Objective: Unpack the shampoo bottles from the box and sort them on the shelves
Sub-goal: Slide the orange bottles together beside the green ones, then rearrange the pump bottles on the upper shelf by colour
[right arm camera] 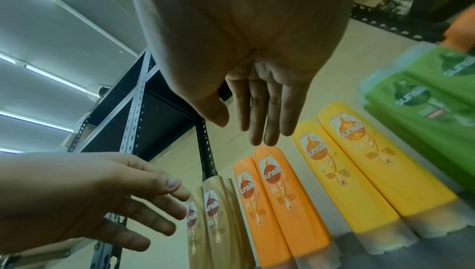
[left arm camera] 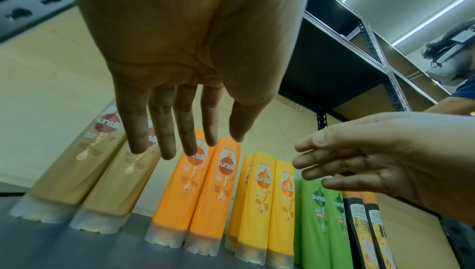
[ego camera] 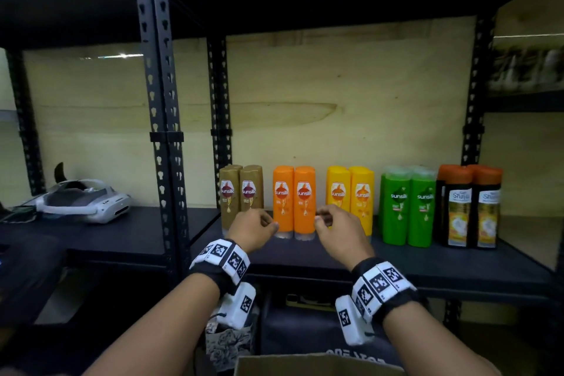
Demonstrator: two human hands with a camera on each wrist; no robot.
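Observation:
Shampoo bottles stand cap-down in colour groups on the dark shelf (ego camera: pixel 427 262): tan bottles (ego camera: pixel 241 192), orange bottles (ego camera: pixel 294 201), yellow bottles (ego camera: pixel 351 195), green bottles (ego camera: pixel 409 207) and black bottles with orange caps (ego camera: pixel 471 207). My left hand (ego camera: pixel 254 227) hovers just left of the orange pair and my right hand (ego camera: pixel 335 227) just right of it. Both hold nothing. The wrist views show each hand's fingers straight and relaxed, left hand (left arm camera: pixel 180 82) and right hand (right arm camera: pixel 246 82), a little short of the orange bottles (left arm camera: pixel 200 192) (right arm camera: pixel 277 202). The box's cardboard edge (ego camera: pixel 317 365) shows at the bottom.
A white headset (ego camera: pixel 88 201) lies on the left bay's shelf. Black perforated uprights (ego camera: pixel 161 131) separate the bays, with a plywood back panel behind. The shelf's front strip before the bottles is bare. A dark bag (ego camera: pixel 305 330) sits below the shelf. Another person (left arm camera: pixel 452 82) stands at the right.

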